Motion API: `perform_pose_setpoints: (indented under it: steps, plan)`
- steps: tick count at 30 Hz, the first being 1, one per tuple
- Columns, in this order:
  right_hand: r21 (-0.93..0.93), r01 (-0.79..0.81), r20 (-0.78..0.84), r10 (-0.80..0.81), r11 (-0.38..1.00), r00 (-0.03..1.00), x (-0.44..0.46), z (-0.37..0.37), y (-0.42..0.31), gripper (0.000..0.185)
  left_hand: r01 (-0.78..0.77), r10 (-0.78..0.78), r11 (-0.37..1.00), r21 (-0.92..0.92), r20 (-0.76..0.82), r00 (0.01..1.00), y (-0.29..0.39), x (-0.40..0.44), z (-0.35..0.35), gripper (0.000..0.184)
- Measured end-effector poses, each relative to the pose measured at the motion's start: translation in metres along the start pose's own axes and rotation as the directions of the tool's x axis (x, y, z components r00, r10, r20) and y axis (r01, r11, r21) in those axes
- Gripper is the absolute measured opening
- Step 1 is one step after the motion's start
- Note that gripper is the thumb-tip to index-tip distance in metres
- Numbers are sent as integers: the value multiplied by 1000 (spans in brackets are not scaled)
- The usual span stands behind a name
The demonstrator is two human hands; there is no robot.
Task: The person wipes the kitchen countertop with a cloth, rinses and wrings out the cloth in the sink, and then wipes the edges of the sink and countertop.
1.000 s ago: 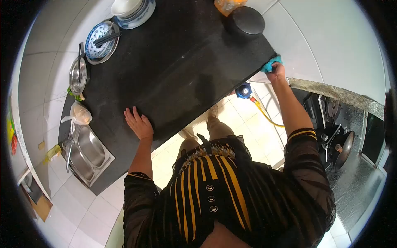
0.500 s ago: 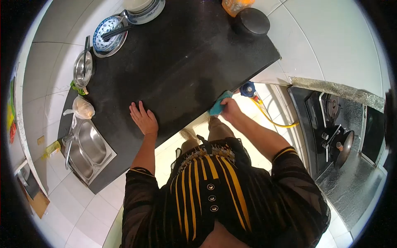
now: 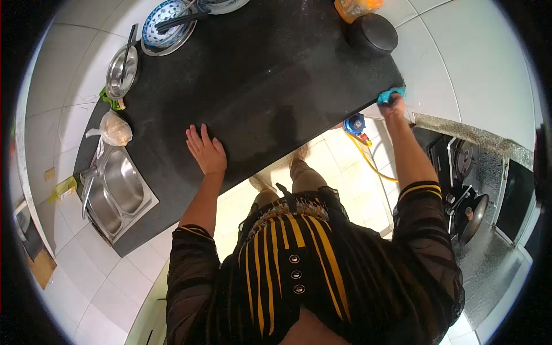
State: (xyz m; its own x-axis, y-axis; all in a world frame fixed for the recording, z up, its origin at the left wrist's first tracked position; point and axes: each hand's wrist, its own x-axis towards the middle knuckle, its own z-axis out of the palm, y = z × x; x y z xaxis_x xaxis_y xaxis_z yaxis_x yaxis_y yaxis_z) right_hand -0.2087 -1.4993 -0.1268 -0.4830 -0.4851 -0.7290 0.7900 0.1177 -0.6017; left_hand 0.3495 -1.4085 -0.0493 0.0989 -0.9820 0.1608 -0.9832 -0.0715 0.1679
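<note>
A blue-green cloth (image 3: 391, 95) is bunched in my right hand (image 3: 393, 107), at the right corner of the black countertop (image 3: 247, 98), close to the tiled wall. My left hand (image 3: 207, 150) lies flat on the countertop near its front edge, fingers stretched and holding nothing. Beyond my right hand stands a round black container (image 3: 372, 34), with an orange-labelled container (image 3: 356, 8) behind it.
On the left are a double steel sink (image 3: 122, 178), a tied plastic bag (image 3: 115, 129) and a steel bowl (image 3: 121, 72) with chopsticks. Blue-patterned dishes (image 3: 167, 29) sit at the back. A gas valve (image 3: 354, 124) with a yellow hose and a stove (image 3: 460, 161) are at right.
My right hand has moved right and away from me with the cloth, from the front edge to the counter's right corner. My left hand stays flat on the counter; the view has shifted slightly.
</note>
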Motion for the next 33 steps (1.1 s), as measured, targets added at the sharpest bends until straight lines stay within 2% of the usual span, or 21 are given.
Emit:
perform_pose_setpoints:
  steps: [1,2,3,4,5,6,7,8,9,10,11,13,15,16,17,19,23,27,29,31,33]
  plan:
    - [-34,-2,73,4,999,997,-6,-7,16,15,5,-5,1000,-10,11,1000,0,0,-1,47]
    - [-32,-3,7,3,999,1000,-48,10,34,14,6,-5,1000,-22,23,1000,-1,-1,0,47]
    - [-72,-93,52,97,993,994,-57,4,54,15,0,1,999,-32,20,1000,-2,-1,0,47]
    - [-82,-112,54,116,990,992,-113,26,71,16,-1,1,1000,-22,13,1000,-2,-1,1,46]
    - [-78,-175,35,178,981,983,-122,16,94,28,-2,2,1000,-11,7,1000,-3,-2,1,46]
    - [-64,-147,64,151,987,986,-127,8,123,28,-9,10,1000,-19,2,1000,-3,-2,2,46]
    - [-25,-199,71,201,980,977,-174,23,138,30,-16,15,999,-31,-22,1000,-4,-2,4,46]
    - [-47,-197,205,203,979,958,-150,-6,177,31,-21,20,999,-43,-45,999,-6,-3,5,46]
    - [-73,-208,246,220,975,944,-185,0,193,32,-25,23,999,-48,-46,999,-7,-3,5,46]
    - [-101,-98,283,123,990,951,-181,-13,224,35,-30,28,998,-54,-46,999,-7,-3,5,46]
    - [-219,-305,226,352,927,908,-219,-3,217,41,-32,29,998,-57,-45,999,-9,-5,6,46]
    - [-291,-362,320,447,885,835,-218,-21,226,43,-41,36,996,-79,-59,998,-11,-6,7,47]
    - [-334,-315,341,425,889,839,-226,-34,209,46,-47,39,993,-104,-78,996,-19,-6,8,47]
    - [-307,-403,492,507,862,708,-226,-43,196,53,-78,69,990,-117,-81,994,-23,-7,10,47]
    - [-308,-427,499,527,850,688,-231,-50,181,61,-110,100,985,-132,-82,992,-25,-9,11,46]
    - [-337,-402,539,525,851,659,-262,-49,149,54,-125,114,982,-140,-89,989,-28,-11,11,46]
    - [-288,-392,560,486,874,671,-242,-74,130,57,-137,128,985,-105,-87,988,-26,-11,10,46]
    - [-236,-345,500,418,908,758,-231,-69,109,55,-139,134,987,-83,-70,989,-22,-11,8,46]
    - [-188,-258,499,318,948,806,-223,-58,98,52,-143,139,987,-73,-60,988,-21,-11,6,46]
    - [-95,-244,474,259,965,841,-176,-69,82,49,-151,146,984,-93,-61,987,-19,-10,3,46]
    - [-61,-139,268,151,988,952,-132,-67,56,41,-141,137,987,-83,-51,989,-16,-8,1,46]
